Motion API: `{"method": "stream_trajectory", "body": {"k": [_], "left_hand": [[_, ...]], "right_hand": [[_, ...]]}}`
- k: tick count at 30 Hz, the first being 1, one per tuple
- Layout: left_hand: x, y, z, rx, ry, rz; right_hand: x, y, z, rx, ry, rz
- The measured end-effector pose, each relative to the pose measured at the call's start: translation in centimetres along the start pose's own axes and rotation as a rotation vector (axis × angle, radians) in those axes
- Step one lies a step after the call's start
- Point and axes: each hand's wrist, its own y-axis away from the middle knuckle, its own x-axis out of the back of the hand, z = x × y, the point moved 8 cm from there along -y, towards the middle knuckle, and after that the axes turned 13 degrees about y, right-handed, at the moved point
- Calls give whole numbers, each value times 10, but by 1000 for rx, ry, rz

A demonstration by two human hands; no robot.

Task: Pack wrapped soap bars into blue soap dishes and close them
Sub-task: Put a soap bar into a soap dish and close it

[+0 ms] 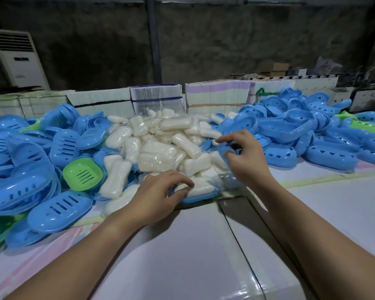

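Wrapped soap bars [160,139]: white oblong bars in clear film, heaped loosely at centre, tilted every way. One wrapped bar [200,187] lies flat in an open blue dish base [200,197] at the near edge of the heap. Slotted blue dish parts [59,207] are piled at left with one green tray [82,173] among them, and heart-pierced blue dish parts [329,156] are piled at right.

The white table [182,256] carries a heap of wrapped soap bars [160,144] between two piles of blue soap dishes [20,161]
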Motion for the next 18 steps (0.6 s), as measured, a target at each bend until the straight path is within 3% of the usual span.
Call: {"method": "stream_trajectory", "body": {"k": [7,10,14,18], "left_hand": [[0,1,-3,12,-27,32],[0,1,-7,50,16,53],[1,3,-9,82,56,71],[1,4,-9,90,65,76]], "right_hand": [[-9,0,6,-343,-1056,-127],[-25,3,1,-425,-1307,-241],[-30,7,1,-424,-1272,-339],[-35,12,13,-365,-629,-487]]}}
